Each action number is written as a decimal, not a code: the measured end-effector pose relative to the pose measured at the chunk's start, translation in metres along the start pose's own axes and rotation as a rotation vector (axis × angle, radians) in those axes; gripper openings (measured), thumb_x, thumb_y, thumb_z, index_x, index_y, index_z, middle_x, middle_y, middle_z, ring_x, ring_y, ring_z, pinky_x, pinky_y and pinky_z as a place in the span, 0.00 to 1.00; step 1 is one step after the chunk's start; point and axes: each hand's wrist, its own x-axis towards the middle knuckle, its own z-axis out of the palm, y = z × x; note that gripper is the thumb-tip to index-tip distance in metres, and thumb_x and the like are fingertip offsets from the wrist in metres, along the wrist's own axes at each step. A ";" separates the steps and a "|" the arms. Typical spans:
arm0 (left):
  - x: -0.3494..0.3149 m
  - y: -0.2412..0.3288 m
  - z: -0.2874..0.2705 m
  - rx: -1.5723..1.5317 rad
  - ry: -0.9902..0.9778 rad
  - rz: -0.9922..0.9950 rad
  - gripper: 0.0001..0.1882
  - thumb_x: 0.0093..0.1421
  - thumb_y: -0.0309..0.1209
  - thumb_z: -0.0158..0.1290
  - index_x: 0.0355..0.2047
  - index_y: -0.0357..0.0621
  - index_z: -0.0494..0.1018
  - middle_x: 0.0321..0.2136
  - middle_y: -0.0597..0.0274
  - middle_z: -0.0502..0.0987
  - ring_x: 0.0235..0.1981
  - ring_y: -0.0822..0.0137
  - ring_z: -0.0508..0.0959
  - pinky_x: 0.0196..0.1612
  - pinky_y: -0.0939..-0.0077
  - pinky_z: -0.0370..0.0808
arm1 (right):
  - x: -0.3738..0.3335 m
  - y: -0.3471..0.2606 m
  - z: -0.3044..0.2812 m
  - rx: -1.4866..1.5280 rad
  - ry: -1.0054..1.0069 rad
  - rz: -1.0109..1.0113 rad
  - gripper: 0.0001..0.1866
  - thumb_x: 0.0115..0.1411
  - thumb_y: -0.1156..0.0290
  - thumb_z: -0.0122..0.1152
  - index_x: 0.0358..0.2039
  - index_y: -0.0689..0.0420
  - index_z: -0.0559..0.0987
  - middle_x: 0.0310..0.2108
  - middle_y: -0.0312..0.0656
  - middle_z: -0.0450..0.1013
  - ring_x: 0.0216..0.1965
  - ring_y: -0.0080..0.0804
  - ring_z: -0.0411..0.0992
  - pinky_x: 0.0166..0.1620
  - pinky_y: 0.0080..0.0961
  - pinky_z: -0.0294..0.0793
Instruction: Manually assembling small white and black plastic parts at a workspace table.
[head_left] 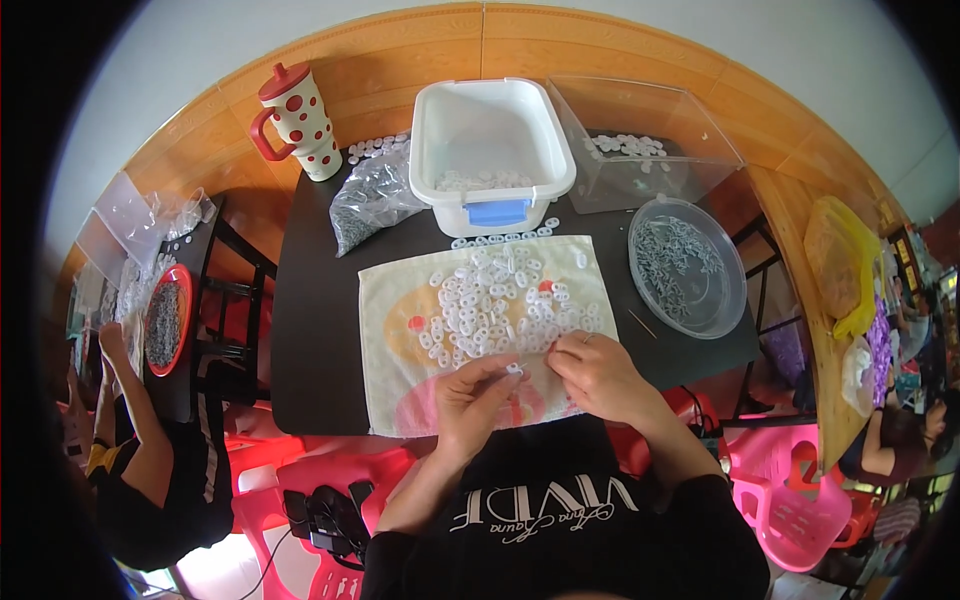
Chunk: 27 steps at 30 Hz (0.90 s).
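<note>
My left hand (468,402) pinches a small white two-holed plastic piece (514,369) between thumb and fingertips, just above the towel's near part. Close by on its right, my right hand (598,376) has its thumb and fingers pressed together at the edge of the heap. Whatever those right fingertips hold is hidden or too small to name. Beyond both hands, a loose heap of similar white pieces (478,300) is spread over a pale patterned towel (385,290). A few of them lie apart from the rest.
Behind the towel stands a white tub (430,150), with a clear bag of grey pieces (375,205) and a spotted tumbler (305,125) to its left. Rightward are a clear box (690,130) and a round tray (740,285) of small grey metal pieces. Another person sits left.
</note>
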 end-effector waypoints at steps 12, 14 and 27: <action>0.001 0.002 0.005 -0.018 -0.053 0.008 0.14 0.61 0.14 0.55 0.47 0.34 0.78 0.35 0.55 0.83 0.39 0.66 0.85 0.37 0.80 0.80 | 0.001 -0.018 0.019 1.081 0.493 0.565 0.02 0.60 0.85 0.62 0.34 0.67 0.80 0.30 0.37 0.76 0.31 0.17 0.71 0.33 0.15 0.68; 0.000 0.000 0.005 0.022 -0.058 0.018 0.14 0.60 0.13 0.56 0.46 0.34 0.78 0.35 0.55 0.83 0.39 0.66 0.85 0.37 0.80 0.80 | 0.001 -0.020 0.024 1.110 0.517 0.562 0.02 0.61 0.85 0.62 0.34 0.66 0.79 0.30 0.35 0.75 0.29 0.14 0.70 0.31 0.13 0.67; 0.000 0.004 0.008 0.003 -0.048 0.050 0.14 0.59 0.12 0.57 0.46 0.33 0.79 0.36 0.54 0.83 0.40 0.66 0.84 0.44 0.77 0.81 | 0.005 -0.026 0.025 1.129 0.450 0.513 0.02 0.62 0.85 0.60 0.35 0.67 0.79 0.32 0.34 0.74 0.34 0.15 0.71 0.37 0.13 0.69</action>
